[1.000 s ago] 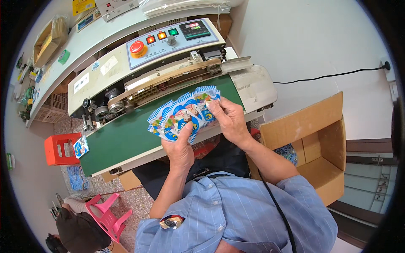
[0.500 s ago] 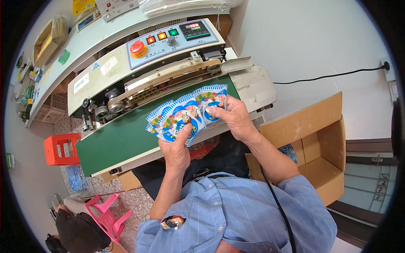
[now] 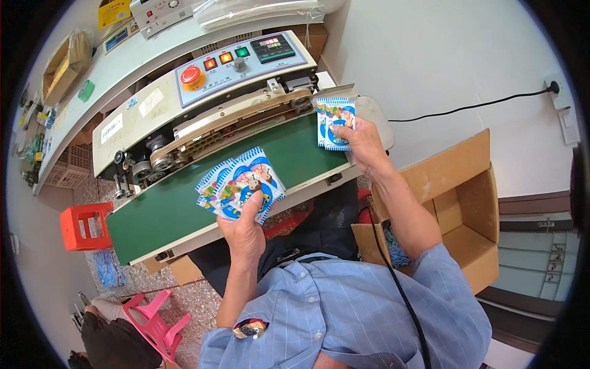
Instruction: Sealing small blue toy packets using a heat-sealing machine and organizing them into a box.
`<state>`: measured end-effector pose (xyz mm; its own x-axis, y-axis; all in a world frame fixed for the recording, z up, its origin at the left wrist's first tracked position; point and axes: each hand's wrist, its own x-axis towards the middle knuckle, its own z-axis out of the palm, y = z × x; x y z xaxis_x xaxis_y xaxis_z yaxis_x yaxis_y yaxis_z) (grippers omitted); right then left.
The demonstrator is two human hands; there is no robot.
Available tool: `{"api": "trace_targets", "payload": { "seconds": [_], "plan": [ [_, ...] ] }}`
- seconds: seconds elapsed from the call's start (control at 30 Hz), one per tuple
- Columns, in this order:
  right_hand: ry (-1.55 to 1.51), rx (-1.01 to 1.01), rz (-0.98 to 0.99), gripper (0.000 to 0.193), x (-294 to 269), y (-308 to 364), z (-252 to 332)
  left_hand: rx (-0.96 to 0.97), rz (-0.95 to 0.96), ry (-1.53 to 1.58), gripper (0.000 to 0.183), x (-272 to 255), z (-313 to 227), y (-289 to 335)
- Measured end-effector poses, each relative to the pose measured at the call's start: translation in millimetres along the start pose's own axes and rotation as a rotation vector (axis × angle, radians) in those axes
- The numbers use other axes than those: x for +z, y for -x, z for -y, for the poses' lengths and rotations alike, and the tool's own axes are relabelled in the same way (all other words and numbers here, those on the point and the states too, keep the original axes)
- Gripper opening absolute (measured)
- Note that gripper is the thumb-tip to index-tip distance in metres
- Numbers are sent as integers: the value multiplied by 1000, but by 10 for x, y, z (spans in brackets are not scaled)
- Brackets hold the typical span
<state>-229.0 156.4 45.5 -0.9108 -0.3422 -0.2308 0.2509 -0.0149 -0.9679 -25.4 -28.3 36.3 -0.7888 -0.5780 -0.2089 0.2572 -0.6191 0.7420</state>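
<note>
My left hand (image 3: 243, 230) pinches a fanned bunch of small blue-and-white printed packets (image 3: 246, 184), thumb on top, over the near edge of the green conveyor belt (image 3: 178, 212). In my right hand (image 3: 359, 138) are a couple of overlapping matching packets (image 3: 337, 123), held upright at the belt's right end. A gap of bare belt separates the two hands. Behind the belt stands the band sealing machine (image 3: 153, 107), with a red stop knob (image 3: 191, 76), lit buttons and a display on its panel. The packets hide the fingers behind them.
On the right stands an open cardboard box (image 3: 470, 246), with blue strands (image 3: 396, 246) beside its flap. A red stool (image 3: 86, 226) and a pink chair (image 3: 157, 323) are at left. A black cable (image 3: 473, 112) runs to the wall socket. Behind the machine is a white shelf (image 3: 178, 43).
My hands have moved apart. The right has drawn a couple of packets away from the bunch, up and to the right; the left keeps the others and has shifted slightly left.
</note>
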Motion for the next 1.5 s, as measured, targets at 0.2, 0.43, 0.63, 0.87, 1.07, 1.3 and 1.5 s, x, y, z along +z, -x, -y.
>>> {"api": "trace_targets", "payload": {
  "seconds": [0.2, 0.43, 0.63, 0.87, 1.07, 1.3, 1.5],
  "plan": [
    [-17, 52, 32, 23, 34, -157, 28, -21, -6, 12, 49, -16, 6, 20],
    [50, 214, 62, 24, 251, -255, 17, -31, -13, 16, 48, -38, 42, 36],
    [-67, 323, 178, 32, 591, -331, -107, -22, -24, 22, 49, -104, -6, 46],
    [-332, 380, 440, 43, 982, -132, -220, 17, -88, 25, 53, -270, -129, 148],
    [307, -27, 450, 44, 1105, 386, -2, 25, -112, -6, 49, -280, -228, 167],
    [88, 4, 739, 39, 1049, 568, -115, 32, 7, 29, 44, -142, -49, 26],
    [24, 73, 550, 34, 905, 667, 20, 33, 2, -33, 42, -76, 18, -30]
  ]
}}
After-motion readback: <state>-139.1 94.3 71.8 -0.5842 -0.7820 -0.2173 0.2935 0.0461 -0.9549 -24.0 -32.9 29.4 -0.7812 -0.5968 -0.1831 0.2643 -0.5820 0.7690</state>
